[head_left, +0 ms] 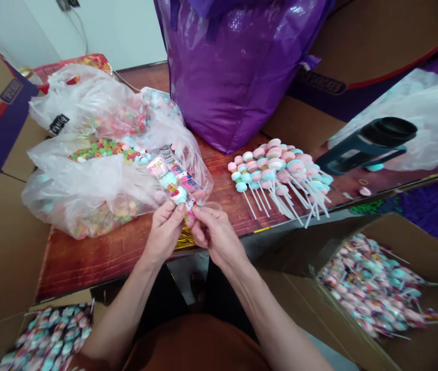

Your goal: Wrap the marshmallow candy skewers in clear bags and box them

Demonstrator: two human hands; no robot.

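My left hand pinches a small candy wrapper with a printed character on it, over the table's front edge. Close beside it, my right hand has its thumb and fingers pressed on the wrapper's other side. Whether candy is inside the wrapper is hidden by my fingers. Just beyond my hands lie several more printed wrappers on a clear plastic bag of colourful gummies. To the right, a pile of marshmallow skewers in pink, blue and white rests on the table, white sticks toward me.
A large purple bag stands at the back. A dark bottle lies tilted at right. Wrapped marshmallow sticks fill a cardboard box at lower right; more wrapped sweets lie at lower left.
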